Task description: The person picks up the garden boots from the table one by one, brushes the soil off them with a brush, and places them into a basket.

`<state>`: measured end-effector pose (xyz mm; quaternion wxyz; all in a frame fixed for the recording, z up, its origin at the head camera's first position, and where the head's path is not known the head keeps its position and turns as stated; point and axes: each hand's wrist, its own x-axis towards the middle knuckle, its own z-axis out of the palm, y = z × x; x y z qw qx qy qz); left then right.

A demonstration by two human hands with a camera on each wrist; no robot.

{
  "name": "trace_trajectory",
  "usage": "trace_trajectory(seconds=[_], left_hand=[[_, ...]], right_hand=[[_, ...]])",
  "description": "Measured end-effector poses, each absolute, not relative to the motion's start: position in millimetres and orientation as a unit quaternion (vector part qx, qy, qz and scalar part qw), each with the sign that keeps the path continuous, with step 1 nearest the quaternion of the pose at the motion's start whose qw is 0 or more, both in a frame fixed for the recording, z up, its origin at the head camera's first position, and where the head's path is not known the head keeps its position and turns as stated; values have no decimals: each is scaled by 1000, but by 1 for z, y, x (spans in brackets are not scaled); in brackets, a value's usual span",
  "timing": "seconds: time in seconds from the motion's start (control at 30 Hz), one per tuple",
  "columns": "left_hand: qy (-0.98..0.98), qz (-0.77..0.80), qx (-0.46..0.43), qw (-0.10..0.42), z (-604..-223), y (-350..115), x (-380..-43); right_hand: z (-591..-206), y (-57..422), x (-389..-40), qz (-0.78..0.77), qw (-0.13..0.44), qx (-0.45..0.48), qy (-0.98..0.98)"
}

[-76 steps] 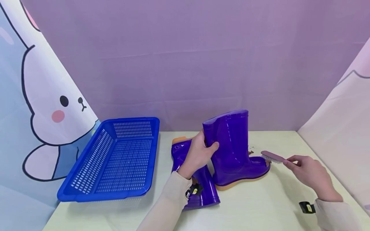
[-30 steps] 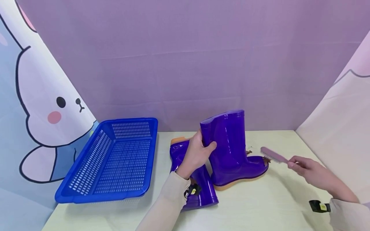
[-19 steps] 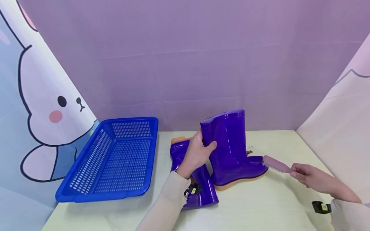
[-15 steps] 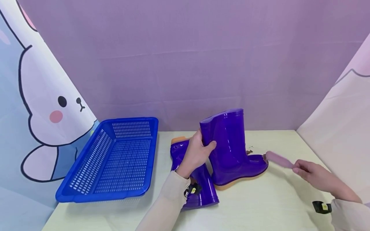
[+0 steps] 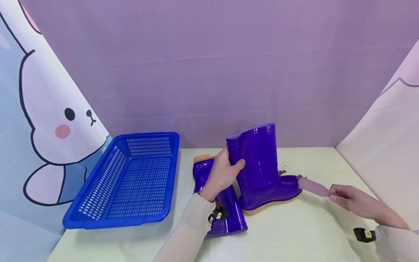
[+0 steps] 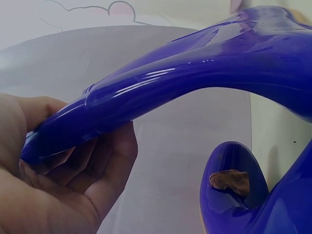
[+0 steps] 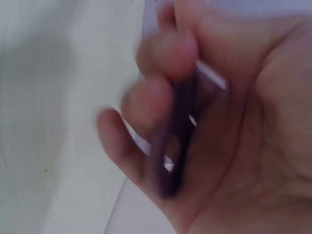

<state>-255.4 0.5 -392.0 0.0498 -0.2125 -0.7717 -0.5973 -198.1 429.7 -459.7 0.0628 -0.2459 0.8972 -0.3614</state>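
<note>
A purple rain boot point(image 5: 262, 171) with a tan sole stands upright on the table, its toe to the right. My left hand point(image 5: 224, 173) grips the back of its shaft near the top, thumb on the near side. In my right hand point(image 5: 353, 200) is the handle of a pink brush point(image 5: 314, 186), its head against the boot's toe. Bits of brown dirt point(image 5: 302, 177) show by the brush head. The second purple boot point(image 5: 232, 211) lies on its side under my left forearm. In the left wrist view a brown clump point(image 6: 233, 181) sticks to this lying boot. The right wrist view is blurred.
A blue plastic basket point(image 5: 171, 182) stands at the left of the pale table point(image 5: 281, 236). Brown crumbs point(image 5: 282, 171) lie behind the standing boot. A purple cloth point(image 5: 209, 72) hangs along the back, with printed cloths at both sides.
The brush has moved back and forth over the boot's toe in my right hand, which is now farther right than at first. My left hand keeps its grip on the boot.
</note>
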Motion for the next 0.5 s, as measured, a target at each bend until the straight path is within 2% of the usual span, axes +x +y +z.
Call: trace_trajectory(seconds=[0.1,0.2,0.37,0.5], left_hand=[[-772,-597,-212,50,-392,0,-255],[-772,-597,-213,51,-392,0,-255],[-774,-596,-210,46,-392,0,-255],[-775,-593,-212,47,-392,0,-255]], right_hand=[[-461,427,-195,-298,-12,-162,941],[-459,424,-193,-271,-45,-108,956],[-455,421,-196,-294,-54,-110,948],[-454,420,-197,-336,-2,-170,927]])
